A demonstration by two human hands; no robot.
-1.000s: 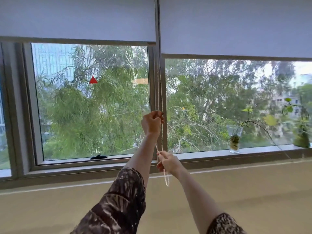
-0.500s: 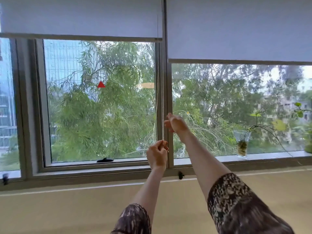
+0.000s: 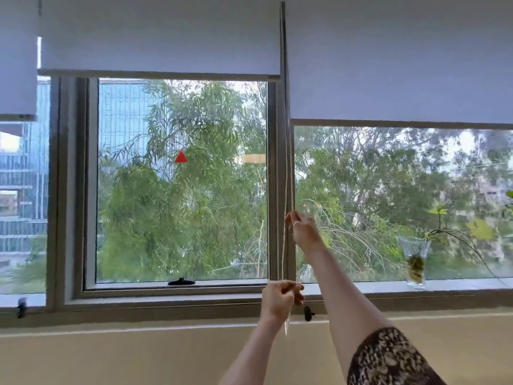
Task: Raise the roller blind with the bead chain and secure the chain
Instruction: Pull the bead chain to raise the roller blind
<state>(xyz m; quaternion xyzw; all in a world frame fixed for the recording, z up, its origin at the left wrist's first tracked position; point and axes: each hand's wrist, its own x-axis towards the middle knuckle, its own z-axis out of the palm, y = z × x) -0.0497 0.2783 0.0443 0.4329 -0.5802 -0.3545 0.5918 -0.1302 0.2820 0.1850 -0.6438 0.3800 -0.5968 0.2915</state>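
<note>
Bead chain point(image 3: 288, 168) pinched above by right hand point(image 3: 304, 230), gripped below by closed left hand point(image 3: 280, 300); risk: beads slipping through loose fingers, blind point(image 3: 402, 65) dropping.

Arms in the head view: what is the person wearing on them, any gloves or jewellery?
Both hands are bare: no gloves, rings or watch show on the left hand or right hand. The right arm has a short dark sleeve with a pale speckled print. The forearms are uncovered.
</note>
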